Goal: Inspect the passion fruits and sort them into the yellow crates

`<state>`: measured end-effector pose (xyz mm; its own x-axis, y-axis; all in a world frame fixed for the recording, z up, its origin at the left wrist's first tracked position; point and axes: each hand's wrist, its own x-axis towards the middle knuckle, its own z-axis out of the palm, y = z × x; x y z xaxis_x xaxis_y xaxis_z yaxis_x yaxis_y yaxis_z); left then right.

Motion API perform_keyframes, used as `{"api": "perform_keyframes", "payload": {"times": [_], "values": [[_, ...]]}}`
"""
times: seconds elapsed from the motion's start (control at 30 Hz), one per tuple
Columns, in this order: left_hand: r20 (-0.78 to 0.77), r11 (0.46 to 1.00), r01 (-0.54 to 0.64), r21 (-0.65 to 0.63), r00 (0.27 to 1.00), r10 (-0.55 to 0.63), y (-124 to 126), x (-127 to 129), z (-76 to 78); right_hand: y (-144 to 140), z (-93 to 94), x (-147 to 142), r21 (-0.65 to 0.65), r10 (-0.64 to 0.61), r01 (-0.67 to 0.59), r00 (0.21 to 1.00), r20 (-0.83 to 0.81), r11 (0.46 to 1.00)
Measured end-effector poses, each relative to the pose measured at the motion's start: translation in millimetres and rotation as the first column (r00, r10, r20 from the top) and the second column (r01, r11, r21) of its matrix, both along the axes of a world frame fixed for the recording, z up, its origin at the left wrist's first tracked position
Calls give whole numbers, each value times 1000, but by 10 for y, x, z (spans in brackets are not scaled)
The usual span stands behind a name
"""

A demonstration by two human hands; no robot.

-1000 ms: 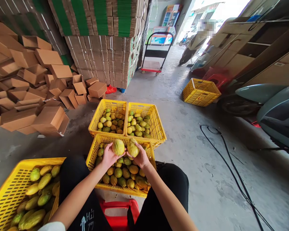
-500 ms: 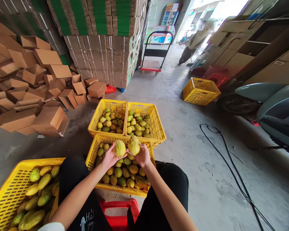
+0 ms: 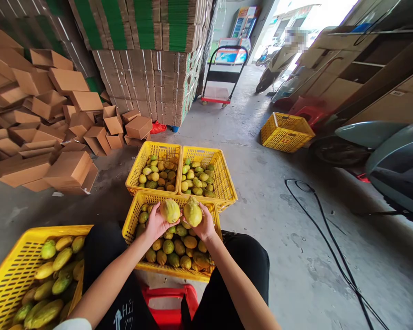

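My left hand is closed round a rounded yellow-green papaya. In my right hand is a second papaya, lumpier and with a knobbly top. Both fruits are held side by side, nearly touching, above a yellow plastic crate between my knees. That crate holds many green and yellow papayas. My palms and some fingers are hidden behind the fruits.
Beyond stand two more yellow crates, a left one and a right one, both with papayas. Another crate at my left holds longer papayas. Cardboard boxes are heaped left; a black cable lies right. A red stool is below me.
Both hands keep hold of their papayas over the crate. The left fruit has shifted slightly left and turned a little; the right one has moved slightly right and down.
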<state>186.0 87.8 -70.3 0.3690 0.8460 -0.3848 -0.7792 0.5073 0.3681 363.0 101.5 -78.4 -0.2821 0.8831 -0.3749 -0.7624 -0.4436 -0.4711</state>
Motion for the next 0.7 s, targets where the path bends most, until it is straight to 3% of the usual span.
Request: {"api": "perform_keyframes", "payload": {"times": [0.2, 0.47, 0.7], "values": [[4, 999, -41, -2, 999, 41, 21, 1, -35, 8, 51, 1, 43, 12, -8, 997, -81, 999], [-91, 992, -45, -119, 995, 34, 35, 16, 46, -34, 18, -49, 30, 68, -70, 995, 72, 997], [-115, 981, -7, -191, 993, -16, 13, 34, 50, -32, 27, -62, 4, 28, -28, 997, 69, 1000]]}}
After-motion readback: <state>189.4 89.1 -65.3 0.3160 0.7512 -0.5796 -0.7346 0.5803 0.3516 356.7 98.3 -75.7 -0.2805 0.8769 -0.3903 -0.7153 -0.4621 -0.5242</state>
